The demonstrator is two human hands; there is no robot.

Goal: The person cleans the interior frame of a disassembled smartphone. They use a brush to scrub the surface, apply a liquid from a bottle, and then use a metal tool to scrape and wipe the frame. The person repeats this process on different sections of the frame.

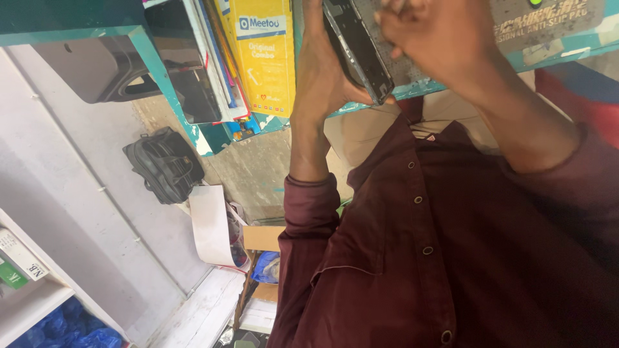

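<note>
My left hand (320, 72) is raised at the top centre and grips a dark phone (358, 46) with a metal frame, held on edge and tilted. My right hand (433, 33) is beside it at the top, with its curled fingers against the phone's upper part. The hand is blurred, and whether it pinches anything is hidden. Both arms wear maroon shirt sleeves (309, 212), and the shirt fills the lower right.
A teal worktable (554, 51) with a grey mat (548, 19) lies behind the hands. A yellow box (264, 58) and flat packages (200, 58) stand under the teal shelf. A black bag (164, 164), a cardboard box (263, 237), a white shelf (32, 283) and blue plastic (71, 325) are at the left.
</note>
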